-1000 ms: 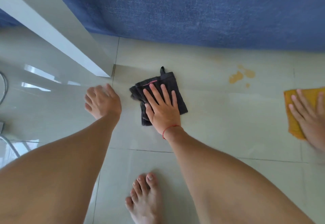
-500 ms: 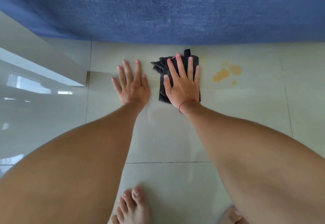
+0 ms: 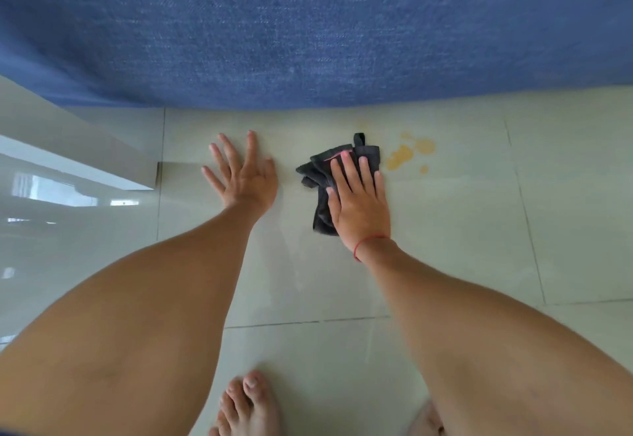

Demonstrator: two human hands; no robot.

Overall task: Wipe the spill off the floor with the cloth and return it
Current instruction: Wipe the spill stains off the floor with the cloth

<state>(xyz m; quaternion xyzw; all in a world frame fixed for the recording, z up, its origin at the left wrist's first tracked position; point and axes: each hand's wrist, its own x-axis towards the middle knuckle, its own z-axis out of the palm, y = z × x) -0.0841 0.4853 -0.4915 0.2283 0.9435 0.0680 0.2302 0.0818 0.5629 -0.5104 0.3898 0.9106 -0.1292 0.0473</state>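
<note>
A dark grey cloth (image 3: 318, 175) with a small hanging loop lies crumpled on the pale tiled floor. My right hand (image 3: 359, 202) presses flat on it, fingers together and pointing away from me, a red string around the wrist. Just right of the cloth sits a yellowish spill (image 3: 409, 154), made of a few small blotches; the cloth's edge is close to it but apart. My left hand (image 3: 243, 175) rests flat on the bare floor to the left of the cloth, fingers spread, holding nothing.
A blue fabric surface (image 3: 308, 24) fills the far side and ends at the floor just beyond the cloth. A white furniture edge (image 3: 85, 161) juts in at the left. My bare foot (image 3: 248, 405) stands at the bottom centre.
My right hand has slid the cloth across the floor toward the spill. My left hand moved forward and settled flat on the tiles. The other person's hand and orange cloth have left the view.
</note>
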